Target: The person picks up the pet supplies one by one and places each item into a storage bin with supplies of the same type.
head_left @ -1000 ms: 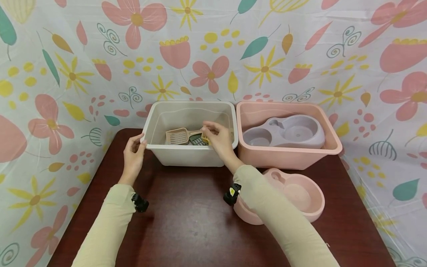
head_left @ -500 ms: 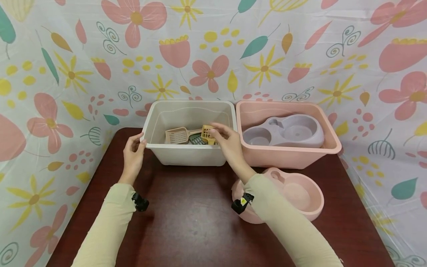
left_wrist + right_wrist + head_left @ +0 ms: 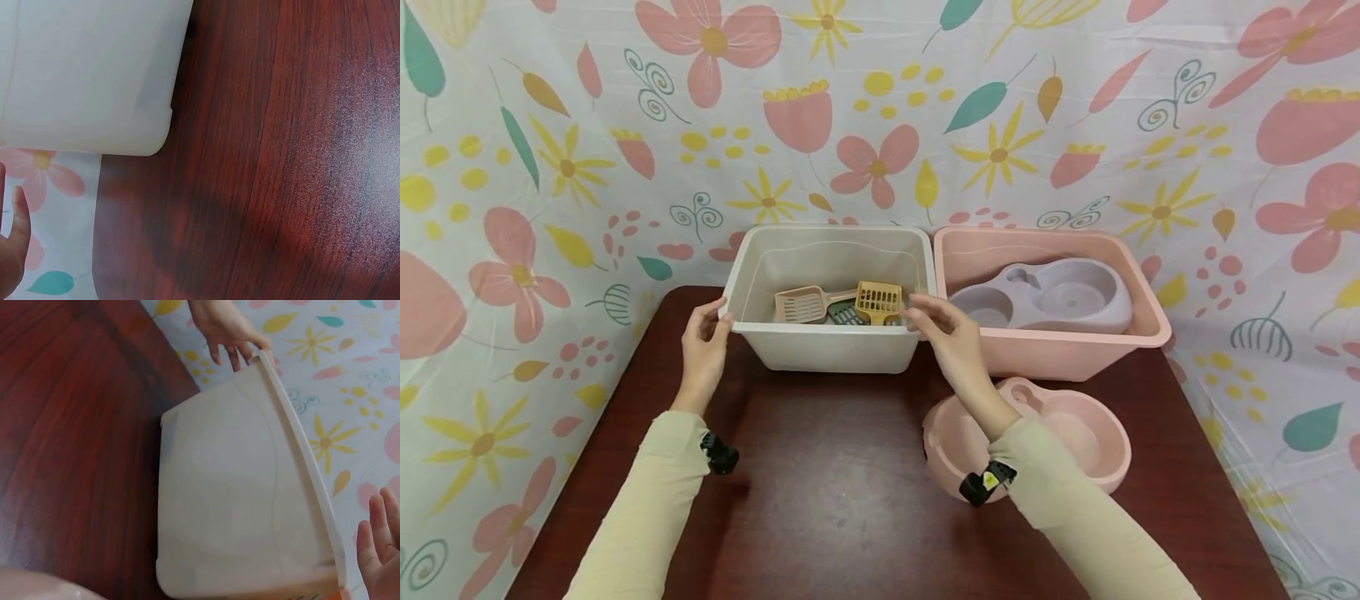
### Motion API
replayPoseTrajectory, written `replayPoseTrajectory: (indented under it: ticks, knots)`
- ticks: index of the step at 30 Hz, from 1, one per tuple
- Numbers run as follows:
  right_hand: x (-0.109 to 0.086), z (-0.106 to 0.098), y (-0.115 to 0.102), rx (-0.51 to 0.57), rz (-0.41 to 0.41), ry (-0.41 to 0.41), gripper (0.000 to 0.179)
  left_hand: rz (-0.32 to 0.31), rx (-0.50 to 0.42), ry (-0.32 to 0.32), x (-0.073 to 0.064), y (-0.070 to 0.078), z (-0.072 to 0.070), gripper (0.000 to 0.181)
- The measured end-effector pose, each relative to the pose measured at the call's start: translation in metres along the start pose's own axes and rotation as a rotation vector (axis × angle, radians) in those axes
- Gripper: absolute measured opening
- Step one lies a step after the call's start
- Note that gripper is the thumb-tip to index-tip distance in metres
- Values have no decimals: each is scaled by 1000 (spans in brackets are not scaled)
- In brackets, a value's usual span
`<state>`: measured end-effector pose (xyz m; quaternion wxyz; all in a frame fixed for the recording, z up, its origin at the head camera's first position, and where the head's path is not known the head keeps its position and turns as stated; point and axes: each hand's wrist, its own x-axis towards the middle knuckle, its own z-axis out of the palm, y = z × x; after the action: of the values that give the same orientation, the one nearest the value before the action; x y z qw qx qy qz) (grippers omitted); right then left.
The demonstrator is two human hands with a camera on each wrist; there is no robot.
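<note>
A white litter box point(image 3: 820, 348) stands on the table against the patterned cloth. Thumb and fingers of my left hand point(image 3: 703, 343) hold its rim at the near left corner; the right wrist view also catches this left hand point(image 3: 228, 328). Inside lie a tan slotted litter scoop point(image 3: 802, 306), a yellow litter scoop point(image 3: 878, 302) and a dark green slotted scoop point(image 3: 846, 314), partly covered. Beside the near right corner, my right hand point(image 3: 951, 342) has loosely bent fingers and nothing in them. In the right wrist view, its fingers point(image 3: 379, 519) appear apart from the rim.
A pink litter box point(image 3: 1022, 357) sits directly to the right, holding a grey-lilac double pet bowl point(image 3: 1019, 293). In front of it, a pink double pet bowl point(image 3: 1101, 417) lies under my right forearm. The dark red wooden table point(image 3: 820, 500) spreads out in front.
My right hand has drawn back to the right, from over the yellow scoop to the box's near right corner, uncovering that scoop. My left hand stays at the left corner.
</note>
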<state>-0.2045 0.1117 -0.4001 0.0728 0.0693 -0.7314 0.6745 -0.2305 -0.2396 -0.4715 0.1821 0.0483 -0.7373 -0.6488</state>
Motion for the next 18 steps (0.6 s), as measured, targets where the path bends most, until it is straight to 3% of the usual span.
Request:
replayPoseTrajectory:
  ticks: [3, 10, 18]
  knots:
    - [-5, -8, 1, 1, -5, -2, 32, 5, -19, 1, 0, 3, 0, 35]
    - [-13, -24, 5, -39, 18, 1, 35, -11, -25, -7, -12, 30, 3, 35]
    - [-24, -46, 7, -52, 4, 31, 35, -7, -27, 4, -13, 29, 5, 35]
